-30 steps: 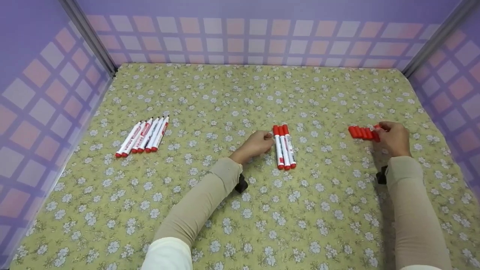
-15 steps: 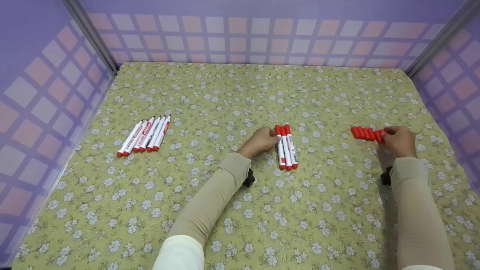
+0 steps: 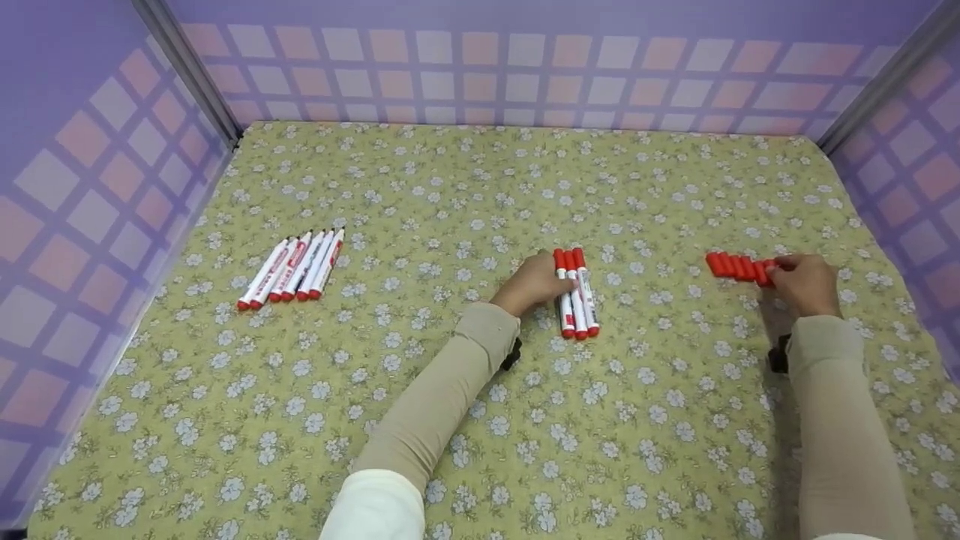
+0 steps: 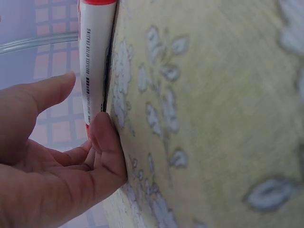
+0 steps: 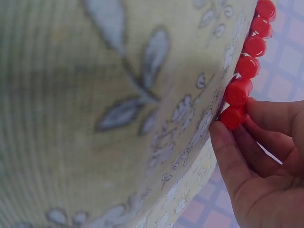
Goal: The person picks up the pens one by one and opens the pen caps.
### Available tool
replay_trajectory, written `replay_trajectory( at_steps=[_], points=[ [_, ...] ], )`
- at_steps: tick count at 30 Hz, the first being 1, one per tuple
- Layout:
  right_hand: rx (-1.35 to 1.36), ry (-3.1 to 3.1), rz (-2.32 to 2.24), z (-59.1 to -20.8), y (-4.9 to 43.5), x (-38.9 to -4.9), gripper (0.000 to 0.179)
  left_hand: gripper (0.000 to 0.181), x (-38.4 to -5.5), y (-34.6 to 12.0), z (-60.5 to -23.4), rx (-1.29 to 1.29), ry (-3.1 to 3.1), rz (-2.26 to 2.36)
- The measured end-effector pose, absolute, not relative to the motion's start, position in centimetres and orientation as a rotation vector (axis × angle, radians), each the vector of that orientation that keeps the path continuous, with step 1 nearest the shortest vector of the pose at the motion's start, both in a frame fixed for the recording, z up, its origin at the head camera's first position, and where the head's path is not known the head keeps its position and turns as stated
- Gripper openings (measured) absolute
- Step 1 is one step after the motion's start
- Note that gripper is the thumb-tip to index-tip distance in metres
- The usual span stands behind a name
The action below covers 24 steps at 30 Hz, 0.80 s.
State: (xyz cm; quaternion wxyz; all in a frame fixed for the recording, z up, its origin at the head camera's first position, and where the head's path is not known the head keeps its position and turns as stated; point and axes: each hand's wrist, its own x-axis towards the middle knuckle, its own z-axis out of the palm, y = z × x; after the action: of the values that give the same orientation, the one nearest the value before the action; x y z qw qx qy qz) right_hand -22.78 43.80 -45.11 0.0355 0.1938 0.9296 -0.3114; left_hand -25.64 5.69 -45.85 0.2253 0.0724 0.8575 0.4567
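Observation:
Three red-capped whiteboard markers [image 3: 577, 309] lie side by side on the cloth in the head view. My left hand [image 3: 534, 283] is at their left side, thumb reaching over them. In the left wrist view that thumb stands apart from the nearest marker [image 4: 97, 52], while a fingertip lies low beside it. Far right, several loose red marker caps [image 3: 731, 265] form a row. My right hand [image 3: 808, 285] pinches the rightmost red cap [image 5: 232, 118] between thumb and fingers, next to the adjoining cap.
Several uncapped white markers [image 3: 292, 266] with dark tips and red ends lie in a slanted row at the left. A flowered yellow-green cloth [image 3: 450, 180] covers the table. Purple checked panels [image 3: 480, 67] stand at the back and both sides.
My left hand has moved right, from beside the three markers to partly over them. The right hand has set its cap down at the right end of the row and still pinches it.

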Motion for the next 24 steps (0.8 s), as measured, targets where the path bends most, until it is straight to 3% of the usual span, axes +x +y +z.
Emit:
replay_trajectory(
  at_steps=[5, 15, 24],
  points=[
    [0.572, 2.848, -0.962, -45.21, 43.91, -22.74, 0.051, 0.045, -25.56, 5.56, -45.83, 0.2, 2.385, 1.233],
    [0.485, 2.847, -0.926, -45.55, 44.26, -22.54, 0.055, 0.027, -25.34, 5.17, -45.79, 0.234, 2.308, 1.321],
    [0.533, 2.814, -0.935, -45.48, 44.08, -22.56, 0.053, 0.05, -25.21, 5.77, -45.56, 0.151, 2.332, 1.223]
  ],
)
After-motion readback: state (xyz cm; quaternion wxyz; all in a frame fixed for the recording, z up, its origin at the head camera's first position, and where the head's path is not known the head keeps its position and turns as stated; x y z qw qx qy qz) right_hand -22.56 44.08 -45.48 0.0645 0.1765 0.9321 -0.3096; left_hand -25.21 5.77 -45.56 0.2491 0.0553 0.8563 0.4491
